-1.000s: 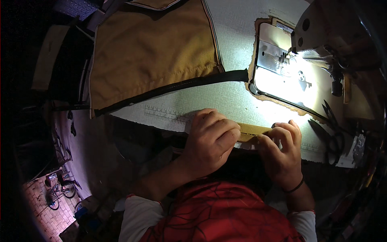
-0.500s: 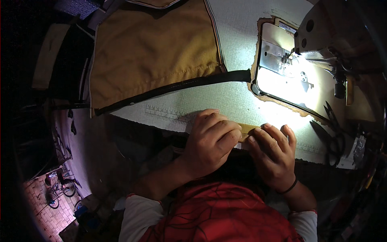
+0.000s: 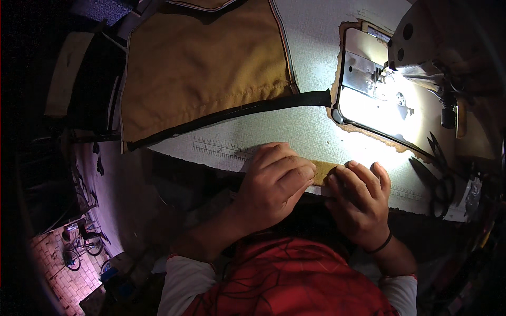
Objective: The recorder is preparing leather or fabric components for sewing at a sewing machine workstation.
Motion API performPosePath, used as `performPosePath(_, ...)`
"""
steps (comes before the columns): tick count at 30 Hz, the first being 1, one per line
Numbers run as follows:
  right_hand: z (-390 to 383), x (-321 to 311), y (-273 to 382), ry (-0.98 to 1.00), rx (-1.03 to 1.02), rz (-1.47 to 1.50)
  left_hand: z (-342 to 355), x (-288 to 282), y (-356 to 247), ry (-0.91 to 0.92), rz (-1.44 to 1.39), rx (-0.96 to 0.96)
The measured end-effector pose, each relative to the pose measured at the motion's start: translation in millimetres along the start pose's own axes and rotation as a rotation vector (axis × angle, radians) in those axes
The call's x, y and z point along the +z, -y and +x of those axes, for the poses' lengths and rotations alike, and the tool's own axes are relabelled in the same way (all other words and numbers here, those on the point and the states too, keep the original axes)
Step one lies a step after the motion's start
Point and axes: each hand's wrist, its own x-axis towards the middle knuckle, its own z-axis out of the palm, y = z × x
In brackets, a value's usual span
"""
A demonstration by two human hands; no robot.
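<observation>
At the table's near edge, a small mustard-coloured strip of cloth (image 3: pixel 324 173) lies between my two hands. My left hand (image 3: pixel 276 181) pinches its left end, thumb and fingertips pressed together. On the strip's right end sit the bent fingers and thumb of my right hand (image 3: pixel 362 197), closed on it. Part of the strip is hidden under the fingers. Beyond my hands lies a large tan fabric piece (image 3: pixel 205 63) with striped piping down its sides and a black band (image 3: pixel 237 110) along its near edge.
A sewing machine (image 3: pixel 427 42) with a bright lamp stands at the far right, its metal plate (image 3: pixel 361 71) set into the table. Black scissors (image 3: pixel 441 184) lie to the right of my right hand. Ruler markings (image 3: pixel 221 150) run along the table's near edge.
The strip between my hands now lies flatter, with more of its face showing; before, its near edge looked folded up. Both hands stay in nearly the same place.
</observation>
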Motion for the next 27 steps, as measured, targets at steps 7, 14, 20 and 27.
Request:
performPosePath(7,0,1,-1,-0.002,-0.01,0.004,4,-4,-6,0.073,0.076,0.034)
performPosePath(14,-1,-2,0,0.03,0.013,0.007,-1,-1,-14,0.18,0.289,0.147)
performPosePath(20,-10,-2,0,0.08,0.043,-0.05,-3,4,-15,0.166,0.322,0.152)
performPosePath(27,-11,0,-2,0.072,0.032,-0.05,-8,14,-28,0.152,0.434,0.143)
